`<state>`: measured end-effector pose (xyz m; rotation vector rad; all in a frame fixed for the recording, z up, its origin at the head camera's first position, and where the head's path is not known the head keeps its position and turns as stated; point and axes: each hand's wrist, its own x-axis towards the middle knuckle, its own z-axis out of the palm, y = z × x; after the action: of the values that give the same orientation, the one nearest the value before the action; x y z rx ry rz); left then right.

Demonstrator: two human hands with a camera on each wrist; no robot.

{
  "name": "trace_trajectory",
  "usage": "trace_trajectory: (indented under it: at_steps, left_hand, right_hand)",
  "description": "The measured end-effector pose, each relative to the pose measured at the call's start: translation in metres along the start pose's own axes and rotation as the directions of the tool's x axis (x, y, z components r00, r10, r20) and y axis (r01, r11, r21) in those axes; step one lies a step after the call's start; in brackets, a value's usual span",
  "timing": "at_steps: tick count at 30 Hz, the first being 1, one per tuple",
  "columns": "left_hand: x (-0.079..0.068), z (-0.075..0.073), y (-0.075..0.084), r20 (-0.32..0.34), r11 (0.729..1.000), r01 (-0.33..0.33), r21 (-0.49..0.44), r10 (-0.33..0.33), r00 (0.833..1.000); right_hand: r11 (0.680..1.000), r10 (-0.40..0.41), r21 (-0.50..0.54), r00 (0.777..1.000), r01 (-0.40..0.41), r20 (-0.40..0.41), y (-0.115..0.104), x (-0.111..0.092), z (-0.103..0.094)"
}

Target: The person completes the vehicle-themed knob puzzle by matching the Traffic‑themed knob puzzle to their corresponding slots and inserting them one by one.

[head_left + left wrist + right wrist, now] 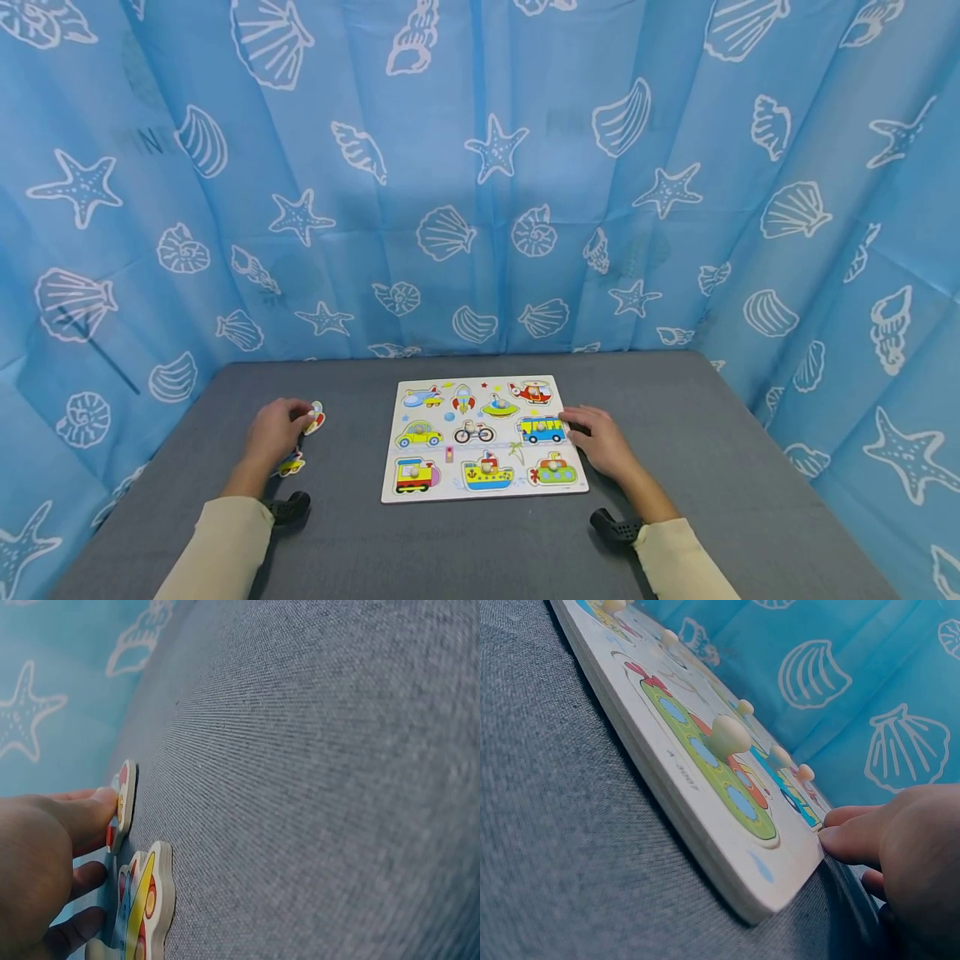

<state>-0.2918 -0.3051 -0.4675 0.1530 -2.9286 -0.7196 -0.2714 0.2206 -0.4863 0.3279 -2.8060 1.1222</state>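
My left hand [273,433] reaches to the left of the board. Its thumb and index finger pinch a small red-and-white puzzle piece [318,417], low over the cloth. Just nearer lies a second puzzle piece [150,900], blue, yellow and red, partly under the other fingers. A white vehicle puzzle board [521,477] lies flat in the middle, with knobbed pieces in it. My right hand [603,446] rests at its right edge beside the bus piece [542,430], thumb and index fingertips touching the rim. Closest to the right wrist camera is the green submarine piece [705,754].
A grey cloth-covered table [480,550] spreads under everything. Behind it and at both sides hangs a blue curtain [480,275] with white shells and starfish. Dark wrist mounts, a left one [290,507] and a right one [615,528], stick out over the table.
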Motion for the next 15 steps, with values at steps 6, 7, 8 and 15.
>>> trace_trajectory:
  at_steps: [6,7,8,15]
  left_hand:
    - [0.0,0.002,0.003,-0.006,0.999,-0.051,-0.004,0.051,0.999]
    - [0.0,0.003,0.004,-0.008,0.998,-0.061,-0.004,0.061,0.998]
    - [0.001,0.003,0.004,-0.009,0.998,-0.07,-0.004,0.069,0.998]
    - [0.002,0.01,0.012,-0.029,0.995,-0.097,-0.001,0.097,0.995]
  right_hand:
    - [1.0,0.005,-0.004,1.0,-0.005,0.0,-0.001,0.0,0.0]
    - [1.0,0.005,-0.002,1.0,-0.005,0.001,-0.001,0.0,0.0]
    - [1.0,0.005,-0.002,1.0,-0.005,0.001,-0.001,0.0,0.0]
    - [1.0,0.01,-0.002,1.0,-0.01,0.002,-0.002,0.0,0.0]
